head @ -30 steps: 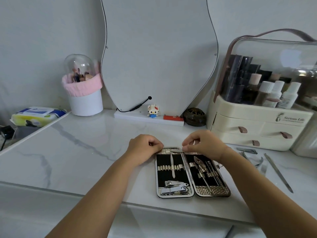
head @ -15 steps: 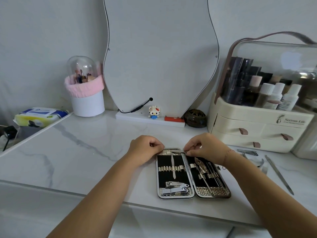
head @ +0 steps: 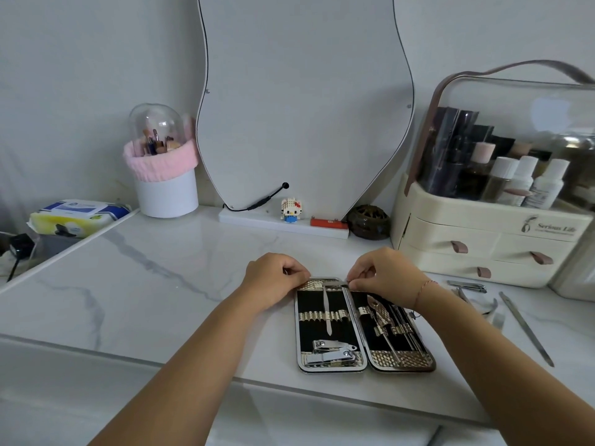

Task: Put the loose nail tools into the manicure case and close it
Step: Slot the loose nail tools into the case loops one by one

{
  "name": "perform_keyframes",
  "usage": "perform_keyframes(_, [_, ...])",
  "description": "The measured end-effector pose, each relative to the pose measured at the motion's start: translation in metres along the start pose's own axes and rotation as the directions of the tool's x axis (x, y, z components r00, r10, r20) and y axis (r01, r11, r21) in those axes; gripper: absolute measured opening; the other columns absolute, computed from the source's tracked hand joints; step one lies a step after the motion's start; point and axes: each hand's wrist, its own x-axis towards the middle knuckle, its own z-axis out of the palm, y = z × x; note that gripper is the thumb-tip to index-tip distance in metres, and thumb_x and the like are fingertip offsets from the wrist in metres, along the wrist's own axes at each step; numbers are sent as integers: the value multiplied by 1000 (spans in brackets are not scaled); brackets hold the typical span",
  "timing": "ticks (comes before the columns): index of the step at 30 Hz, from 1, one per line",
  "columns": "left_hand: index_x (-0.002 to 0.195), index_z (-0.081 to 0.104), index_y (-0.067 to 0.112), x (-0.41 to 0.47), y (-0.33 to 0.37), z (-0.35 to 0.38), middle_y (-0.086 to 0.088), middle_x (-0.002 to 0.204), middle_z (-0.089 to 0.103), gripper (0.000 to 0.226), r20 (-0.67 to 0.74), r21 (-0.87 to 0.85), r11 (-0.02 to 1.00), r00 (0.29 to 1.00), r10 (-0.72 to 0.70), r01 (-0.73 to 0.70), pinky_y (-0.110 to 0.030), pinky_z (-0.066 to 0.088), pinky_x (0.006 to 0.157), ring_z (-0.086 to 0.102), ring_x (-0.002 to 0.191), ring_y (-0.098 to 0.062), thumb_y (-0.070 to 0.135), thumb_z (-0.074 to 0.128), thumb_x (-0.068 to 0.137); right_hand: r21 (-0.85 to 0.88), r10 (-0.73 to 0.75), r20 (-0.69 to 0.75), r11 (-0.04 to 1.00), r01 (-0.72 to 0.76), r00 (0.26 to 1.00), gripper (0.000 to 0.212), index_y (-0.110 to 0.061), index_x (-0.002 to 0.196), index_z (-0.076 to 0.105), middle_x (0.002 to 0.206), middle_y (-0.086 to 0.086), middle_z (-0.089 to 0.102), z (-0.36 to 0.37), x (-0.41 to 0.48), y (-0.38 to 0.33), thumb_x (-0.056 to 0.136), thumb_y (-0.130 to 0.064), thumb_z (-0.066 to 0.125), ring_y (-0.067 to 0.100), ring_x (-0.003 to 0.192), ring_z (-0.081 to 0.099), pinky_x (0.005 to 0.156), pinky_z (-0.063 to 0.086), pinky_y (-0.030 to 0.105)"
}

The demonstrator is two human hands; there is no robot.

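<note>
Marble counter [head: 154,284], organizer [head: 489,249] labelled "Serious Life", open manicure case [head: 363,329]

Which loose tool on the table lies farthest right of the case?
The long thin nail file, lying alone and diagonal. The small clipper and the curved nipper sit closer to the open manicure case.

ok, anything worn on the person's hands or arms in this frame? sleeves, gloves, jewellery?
Both forearms are bare up to the frame edge: no sleeves and no gloves. The left hand shows no ring, watch or band. The right hand has one item at its wrist: a thin, chain-like bracelet, pinkish in tone. No rings are visible on the fingers that show.
</note>
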Motion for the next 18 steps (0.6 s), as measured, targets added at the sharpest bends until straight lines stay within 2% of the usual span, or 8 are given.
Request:
perform_keyframes(5, [82,74,32,1,-2,1,16,89,72,8,-1,-9,1000,1000,-2,2,-42,45,97,61,95,-7,36,67,83,15,-11,23,1000,11,1000,7,-20,83,74,73,-11,67,-1,3,-2,76,-20,74,1,65,59,65,46,12])
perform_keyframes(12, [85,74,30,1,-1,1,16,89,72,9,-1,-1,1000,1000,-2,2,-41,45,96,61,94,-7,37,68,83,29,-7,45,1000,6,999,8,-21,82,74,81,-5,73,-2,5,-4,75,-17,74,5,76,67,80,55,22])
perform_keyframes(18, [84,74,32,2,-3,1,15,91,72,7,7,11,1000,1000,-7,7,-40,47,94,61,95,-9,36,68,83,-152,-31,120,987,49,992,10,-19,88,73,79,-10,66,-6,9,-14,78,-19,71,7,78,63,80,52,21])
